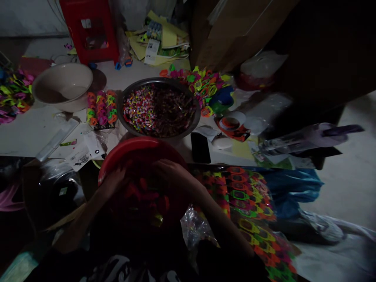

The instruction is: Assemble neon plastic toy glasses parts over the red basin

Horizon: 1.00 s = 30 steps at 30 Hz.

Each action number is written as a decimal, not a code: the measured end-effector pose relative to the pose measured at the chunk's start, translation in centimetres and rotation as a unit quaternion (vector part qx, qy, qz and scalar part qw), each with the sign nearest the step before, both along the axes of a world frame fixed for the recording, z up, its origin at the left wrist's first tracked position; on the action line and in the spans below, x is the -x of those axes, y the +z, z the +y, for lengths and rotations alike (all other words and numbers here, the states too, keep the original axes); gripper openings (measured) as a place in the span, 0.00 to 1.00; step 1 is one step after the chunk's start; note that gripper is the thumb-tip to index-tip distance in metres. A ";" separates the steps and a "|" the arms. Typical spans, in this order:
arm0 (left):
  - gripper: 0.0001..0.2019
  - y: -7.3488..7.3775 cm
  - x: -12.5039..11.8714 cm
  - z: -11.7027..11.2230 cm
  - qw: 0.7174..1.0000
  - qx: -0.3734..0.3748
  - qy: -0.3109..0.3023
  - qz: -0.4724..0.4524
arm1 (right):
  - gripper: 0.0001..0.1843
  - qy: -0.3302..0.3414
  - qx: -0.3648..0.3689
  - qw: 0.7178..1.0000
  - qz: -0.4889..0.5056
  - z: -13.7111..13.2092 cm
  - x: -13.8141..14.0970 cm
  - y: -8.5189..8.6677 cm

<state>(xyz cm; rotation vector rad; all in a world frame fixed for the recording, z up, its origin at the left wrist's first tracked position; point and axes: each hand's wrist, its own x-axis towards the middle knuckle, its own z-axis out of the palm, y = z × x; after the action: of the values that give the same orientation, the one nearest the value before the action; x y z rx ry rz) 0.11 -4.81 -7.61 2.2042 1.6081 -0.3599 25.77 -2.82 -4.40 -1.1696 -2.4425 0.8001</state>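
Both of my hands reach into a red plastic basin (138, 143) in front of me. Brightly coloured plastic pieces (147, 196), pink, orange and yellow, lie inside it in deep shadow. My left hand (119, 176) is at the basin's left inner side, its fingers lost in the dark. Against the far right inner side is my right hand (166, 168), bent downward, with its fingertips too dim to make out. Whether either hand holds a piece does not show. Just beyond the basin stands a metal bowl (196, 113) filled with small wrapped candies (141, 105).
A cream bowl (63, 103), stacked toy watches (101, 105) and a red stool (91, 55) are on the left. Right of the metal bowl lie loose plastic watches (202, 82), a black phone (201, 147) and a white mouse (221, 142). Bagged watches (241, 194) fill the lower right.
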 end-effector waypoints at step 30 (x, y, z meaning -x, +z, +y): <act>0.17 -5.1 -0.8 -0.9 0.994 -0.051 0.067 -0.070 | 0.16 -0.218 -0.019 0.922 -0.319 22.6 -2.5 -2.7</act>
<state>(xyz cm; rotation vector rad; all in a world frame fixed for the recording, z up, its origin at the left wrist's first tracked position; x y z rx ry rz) 0.94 -5.74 -12.74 2.1272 1.7201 -0.0836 28.29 19.78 -7.10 -2.1188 -2.4604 0.2503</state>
